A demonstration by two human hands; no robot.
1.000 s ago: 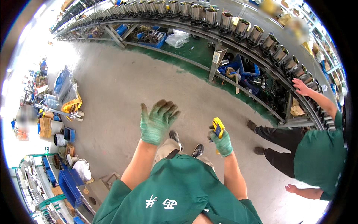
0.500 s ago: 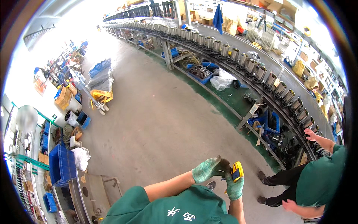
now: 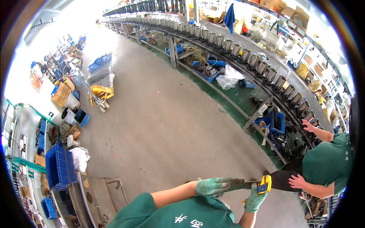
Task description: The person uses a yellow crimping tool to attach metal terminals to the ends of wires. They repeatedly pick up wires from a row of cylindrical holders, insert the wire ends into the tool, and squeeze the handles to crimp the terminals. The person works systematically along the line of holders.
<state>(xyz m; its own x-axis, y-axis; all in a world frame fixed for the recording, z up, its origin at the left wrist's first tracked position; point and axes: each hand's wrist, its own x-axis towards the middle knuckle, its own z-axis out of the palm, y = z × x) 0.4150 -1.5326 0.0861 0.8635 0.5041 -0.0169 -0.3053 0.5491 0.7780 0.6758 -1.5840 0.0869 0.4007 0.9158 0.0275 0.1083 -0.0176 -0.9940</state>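
Observation:
My left hand [image 3: 213,186], in a green knit glove with dark fingers, reaches across in front of me. Its fingers are stretched out flat towards the other hand, and nothing shows gripped in them. My right hand [image 3: 255,201], in a matching glove, is closed around a yellow and dark-blue hand-held tool [image 3: 265,185] whose exact kind is not clear. A small yellow part sticks out at the left of that hand. The left fingertips come close to the tool; whether they touch it cannot be made out.
At right a co-worker in green has one hand [image 3: 311,126] at a long conveyor line [image 3: 243,62] of metal cylinders; the other hand [image 3: 297,181] hangs lower. Blue bins [image 3: 277,123] sit beneath. Left stand a yellow pallet truck [image 3: 102,92], a large blue crate [image 3: 61,167] and a metal table [image 3: 89,195].
My right hand has moved right with the yellow tool, and my left fingers have straightened towards it. The co-worker's lower hand has risen, and the body has shifted.

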